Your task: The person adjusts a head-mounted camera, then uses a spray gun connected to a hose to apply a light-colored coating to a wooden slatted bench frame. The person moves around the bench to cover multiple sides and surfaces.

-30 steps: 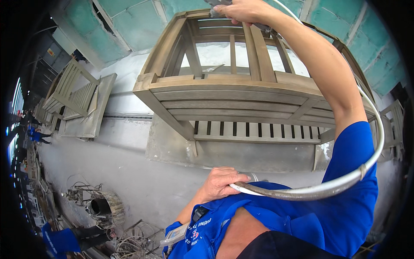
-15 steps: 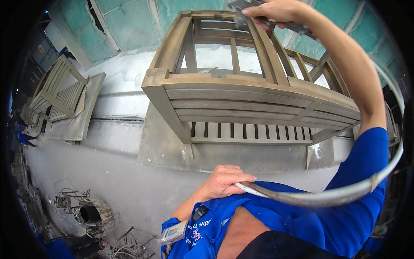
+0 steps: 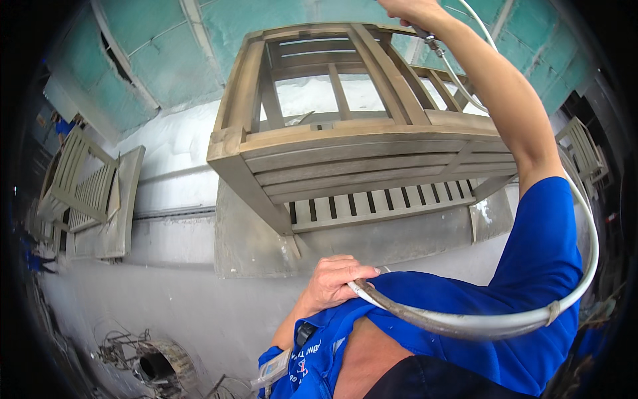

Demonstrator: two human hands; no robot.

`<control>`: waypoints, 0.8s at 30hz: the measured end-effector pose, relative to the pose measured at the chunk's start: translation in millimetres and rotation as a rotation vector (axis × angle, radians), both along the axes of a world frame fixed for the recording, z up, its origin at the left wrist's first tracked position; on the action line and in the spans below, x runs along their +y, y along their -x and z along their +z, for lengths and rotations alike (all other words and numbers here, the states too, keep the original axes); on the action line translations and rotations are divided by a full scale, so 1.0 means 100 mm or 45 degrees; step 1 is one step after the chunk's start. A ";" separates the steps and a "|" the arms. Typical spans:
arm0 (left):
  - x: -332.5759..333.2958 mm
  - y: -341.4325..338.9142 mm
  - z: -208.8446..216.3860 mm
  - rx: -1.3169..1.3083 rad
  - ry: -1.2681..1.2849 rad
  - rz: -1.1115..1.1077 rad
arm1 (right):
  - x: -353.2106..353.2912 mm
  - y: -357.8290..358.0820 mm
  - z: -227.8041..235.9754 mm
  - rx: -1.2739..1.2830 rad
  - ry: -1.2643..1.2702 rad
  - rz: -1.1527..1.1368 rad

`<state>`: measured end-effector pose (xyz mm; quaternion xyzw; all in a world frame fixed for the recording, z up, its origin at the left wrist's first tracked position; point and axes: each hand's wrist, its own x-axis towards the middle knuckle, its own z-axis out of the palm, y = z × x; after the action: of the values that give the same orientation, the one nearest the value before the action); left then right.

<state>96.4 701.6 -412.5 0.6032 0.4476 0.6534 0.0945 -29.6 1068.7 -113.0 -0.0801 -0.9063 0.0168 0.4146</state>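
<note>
At the top edge, my right hand (image 3: 411,10) is closed round a spray gun (image 3: 425,32); only its handle end and hose fitting show, the rest being cut off by the picture's edge. The hand is above the far side of a large slatted wooden furniture frame (image 3: 372,159), brown-grey with open top bays and a slatted lower shelf (image 3: 385,203). Close to my body, my left hand (image 3: 335,282) grips a pale hose (image 3: 478,322). The hose loops to the right around my raised right arm and leads up towards the gun.
A grey board (image 3: 259,249) lies under the frame. Another slatted wooden piece (image 3: 86,179) rests on a board at the left, and a slatted piece (image 3: 580,149) stands far right. Teal panels (image 3: 246,40) line the back. A dirty drum (image 3: 169,366) sits lower left near tangled cables.
My right hand has moved up, taking the spray gun's head out of the picture. The view has shifted, so the furniture frame appears further left and tilted. My left hand keeps its grip.
</note>
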 end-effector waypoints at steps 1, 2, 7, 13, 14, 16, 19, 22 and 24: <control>0.01 0.02 0.01 0.003 0.006 -0.004 | 0.00 0.01 -0.01 -0.057 0.059 -0.017; 0.02 0.05 0.01 0.006 0.016 -0.017 | 0.00 0.00 -0.02 -0.017 0.047 0.045; 0.04 0.08 0.05 -0.025 0.100 -0.032 | 0.22 -0.22 0.18 -0.170 0.733 -0.159; 0.08 0.11 0.08 -0.042 0.087 -0.043 | 0.70 -0.79 0.04 0.071 0.617 -0.226; 0.10 0.11 0.09 -0.024 0.108 -0.086 | 0.73 -0.88 -0.02 0.065 0.546 -0.248; 0.16 0.13 0.09 0.005 0.155 -0.166 | 0.71 -0.98 -0.14 -0.054 0.518 -0.299; 0.26 0.10 0.08 0.005 0.136 -0.240 | 0.49 -0.85 -0.31 -0.163 0.286 -0.160; 0.29 0.04 0.06 0.023 0.124 -0.249 | 0.09 -0.42 -0.52 -0.177 0.073 0.094; 0.26 0.00 0.05 0.021 0.127 -0.237 | -0.21 -0.19 -0.64 -0.396 0.555 0.022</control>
<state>96.0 727.8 -407.8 0.6420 0.4223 0.6138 0.1810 -10.1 1047.2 -177.2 -0.1614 -0.9347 0.2027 0.2433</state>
